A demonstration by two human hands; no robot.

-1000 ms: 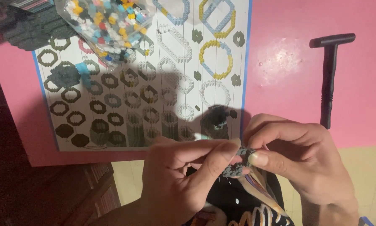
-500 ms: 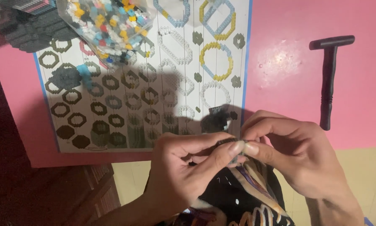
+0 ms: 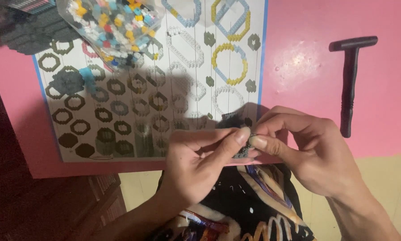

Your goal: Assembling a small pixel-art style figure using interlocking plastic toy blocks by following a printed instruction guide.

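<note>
My left hand (image 3: 200, 163) and my right hand (image 3: 307, 151) meet fingertip to fingertip over the near edge of the pink table (image 3: 379, 134). Between the thumbs and forefingers both hands pinch a small dark grey assembly of tiny building blocks (image 3: 244, 151). Most of that piece is hidden by my fingers. Behind the hands lies a large instruction sheet (image 3: 138, 85) printed with rows of octagon rings.
A clear bag of small multicoloured blocks (image 3: 113, 24) lies on the sheet's upper left. A grey built block piece (image 3: 68, 81) rests on the sheet's left. A black T-shaped tool (image 3: 348, 80) lies at the right. Dark patterned cloth (image 3: 236, 209) covers my lap.
Both hands rose slightly toward the sheet and pressed closer together around the small grey piece. The view shifted a little; the things on the table stayed put.
</note>
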